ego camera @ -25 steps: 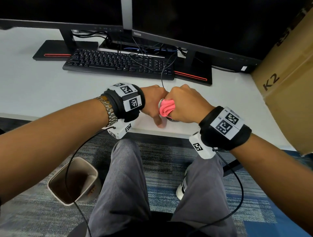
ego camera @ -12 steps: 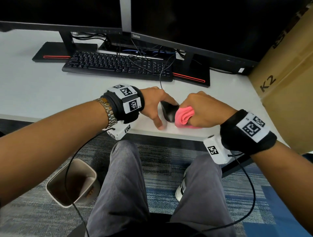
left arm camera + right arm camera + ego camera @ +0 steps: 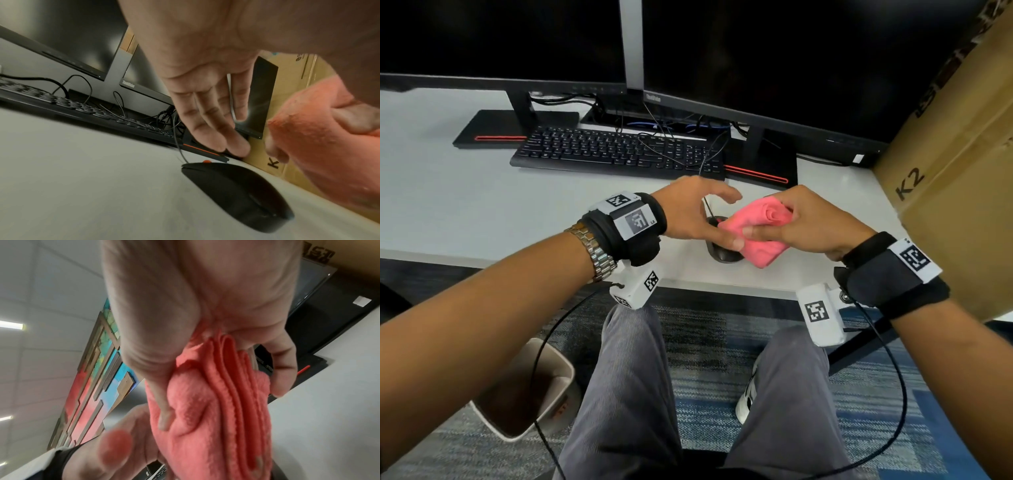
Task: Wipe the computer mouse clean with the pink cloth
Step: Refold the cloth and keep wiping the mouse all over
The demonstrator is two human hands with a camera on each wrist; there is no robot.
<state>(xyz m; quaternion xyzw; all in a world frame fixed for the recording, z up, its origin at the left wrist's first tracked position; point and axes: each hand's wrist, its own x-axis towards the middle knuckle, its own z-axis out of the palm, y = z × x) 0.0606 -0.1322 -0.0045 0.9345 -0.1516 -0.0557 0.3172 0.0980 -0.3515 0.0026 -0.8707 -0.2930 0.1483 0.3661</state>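
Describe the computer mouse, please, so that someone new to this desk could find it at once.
Start at the black keyboard under the two monitors on the white desk, then come toward the desk's near edge. The mouse lies there below the left hand, beside the pink cloth held by the right hand. It is the only small, rounded black thing, with a thin cord and an orange wheel.

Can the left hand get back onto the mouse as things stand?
Probably yes. The left hand hovers open just above the mouse, fingers straight, nothing between them. The pink cloth, gripped by the right hand, sits off to the side.
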